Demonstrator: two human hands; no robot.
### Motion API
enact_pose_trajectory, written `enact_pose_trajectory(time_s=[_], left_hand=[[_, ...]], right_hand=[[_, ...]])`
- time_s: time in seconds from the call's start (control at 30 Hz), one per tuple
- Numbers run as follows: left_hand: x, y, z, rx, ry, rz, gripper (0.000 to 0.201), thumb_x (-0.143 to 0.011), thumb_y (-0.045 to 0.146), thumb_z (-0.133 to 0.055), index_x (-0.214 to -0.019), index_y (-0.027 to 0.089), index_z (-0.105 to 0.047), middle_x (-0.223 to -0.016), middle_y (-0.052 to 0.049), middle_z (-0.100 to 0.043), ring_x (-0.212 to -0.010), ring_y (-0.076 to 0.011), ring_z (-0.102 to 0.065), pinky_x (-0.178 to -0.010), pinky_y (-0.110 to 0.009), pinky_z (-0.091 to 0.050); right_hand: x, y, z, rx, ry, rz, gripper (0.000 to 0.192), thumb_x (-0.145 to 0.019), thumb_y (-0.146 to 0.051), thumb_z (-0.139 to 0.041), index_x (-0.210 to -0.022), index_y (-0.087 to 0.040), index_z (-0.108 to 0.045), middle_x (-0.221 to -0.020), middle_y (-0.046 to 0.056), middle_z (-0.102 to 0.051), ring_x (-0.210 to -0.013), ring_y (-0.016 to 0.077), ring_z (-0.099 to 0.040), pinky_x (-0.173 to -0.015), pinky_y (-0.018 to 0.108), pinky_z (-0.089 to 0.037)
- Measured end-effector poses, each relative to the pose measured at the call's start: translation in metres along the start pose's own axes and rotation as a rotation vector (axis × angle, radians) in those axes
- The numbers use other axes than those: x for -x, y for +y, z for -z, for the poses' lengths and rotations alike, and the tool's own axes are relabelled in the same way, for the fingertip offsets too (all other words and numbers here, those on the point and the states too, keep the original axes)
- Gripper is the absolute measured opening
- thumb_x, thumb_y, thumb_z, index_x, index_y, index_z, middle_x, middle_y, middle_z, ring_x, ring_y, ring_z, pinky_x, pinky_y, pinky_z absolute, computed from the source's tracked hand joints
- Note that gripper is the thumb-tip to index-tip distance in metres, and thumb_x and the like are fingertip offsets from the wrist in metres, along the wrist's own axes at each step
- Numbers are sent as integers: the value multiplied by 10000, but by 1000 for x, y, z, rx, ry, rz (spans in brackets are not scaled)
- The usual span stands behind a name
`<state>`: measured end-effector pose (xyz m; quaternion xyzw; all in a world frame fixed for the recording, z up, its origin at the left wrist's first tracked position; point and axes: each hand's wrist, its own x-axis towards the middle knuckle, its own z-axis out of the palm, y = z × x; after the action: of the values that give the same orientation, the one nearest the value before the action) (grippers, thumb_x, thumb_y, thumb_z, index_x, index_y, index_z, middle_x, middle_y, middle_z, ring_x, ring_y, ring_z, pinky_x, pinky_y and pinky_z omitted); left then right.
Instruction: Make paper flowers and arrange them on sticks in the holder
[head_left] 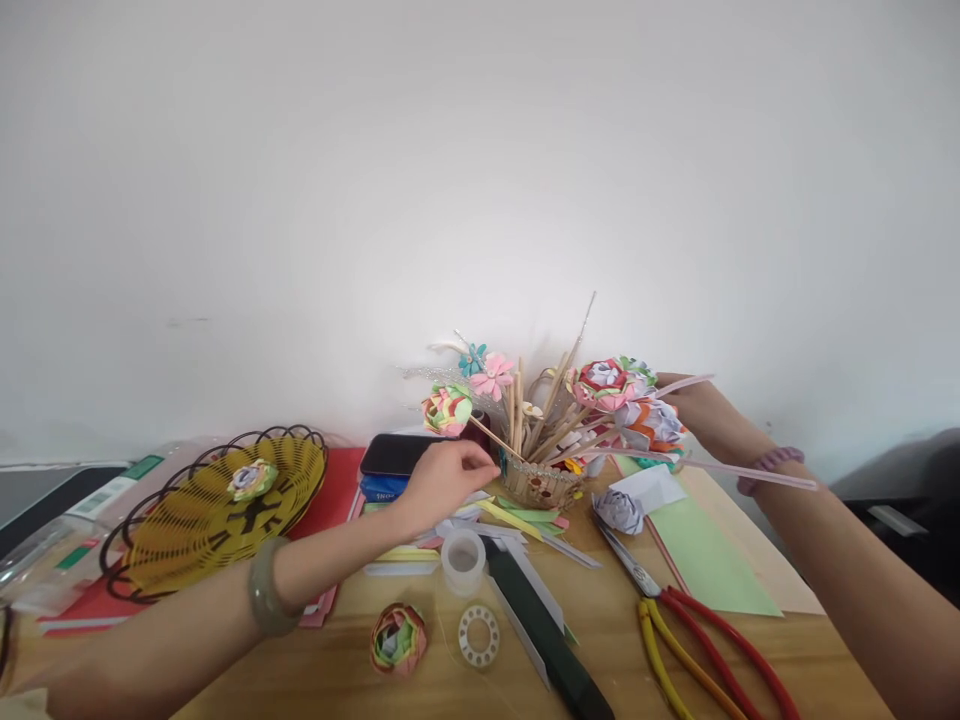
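My left hand [455,478] is at the left rim of a small woven basket [538,487]. Its thumb and fingers are pressed together; what they pinch, if anything, is hidden. The basket holds several wooden sticks [517,405], a pink flower [492,376], a teal flower [472,358] and a green-and-pink paper flower [447,409]. My right hand [679,400] reaches behind a red-and-white paper flower [606,383] and an orange-and-white one [649,425] leaning out on the right. Those blooms cover its fingers. Two pale pink straws [750,471] stick out beside my right wrist.
Left stands a yellow wicker tray [161,530] holding one paper flower [253,480]. A phone [401,455] lies behind my left hand. In front are a loose paper rosette [398,638], a tape roll [463,560], a white ring [478,636], a dark green cutter [547,630] and red-and-yellow-handled scissors [649,585].
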<state>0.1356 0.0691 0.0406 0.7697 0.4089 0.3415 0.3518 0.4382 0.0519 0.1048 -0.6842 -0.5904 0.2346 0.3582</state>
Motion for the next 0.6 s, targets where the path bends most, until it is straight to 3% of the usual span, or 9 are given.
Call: enact_pose_trajectory(time_s=[0.17,0.3,0.43,0.6], left_hand=[[-4,17,-36,-173,-162,-139,196,-718,194,-571,-891,223,-659,-1027,-64,-663,-907,-243,-614,-840,-335,-430],[-20,27,-59,-304,-168,-123,165,-736,121,-529,-881,146,-602,-911,-160,-647,-917,-326,-605,-875,-466,-393],[-28,25,-62,-367,-163,-94,103,-737,92,-514,-779,167,-570,-831,-119,-642,-923,-299,-599,-886,-439,-397],[-22,13,-48,-312,-180,-114,59,-719,127,-567,-732,182,-582,-837,-63,-630,-923,-274,-585,-895,-408,-402]], right_hand=[[23,20,8,-32,30,-69,210,-856,-295,-507,-838,-140,-648,-789,46,-665,-682,142,-601,-634,285,-483],[40,36,7,-79,24,-61,265,-762,-379,-567,-827,-155,-691,-783,59,-698,-682,170,-612,-589,270,-454],[55,53,5,-121,1,-61,318,-720,-387,-593,-902,-146,-690,-877,80,-702,-750,181,-631,-645,279,-475],[64,70,-1,-136,-7,-106,295,-738,-377,-576,-894,-150,-682,-853,80,-705,-768,191,-648,-643,288,-490]])
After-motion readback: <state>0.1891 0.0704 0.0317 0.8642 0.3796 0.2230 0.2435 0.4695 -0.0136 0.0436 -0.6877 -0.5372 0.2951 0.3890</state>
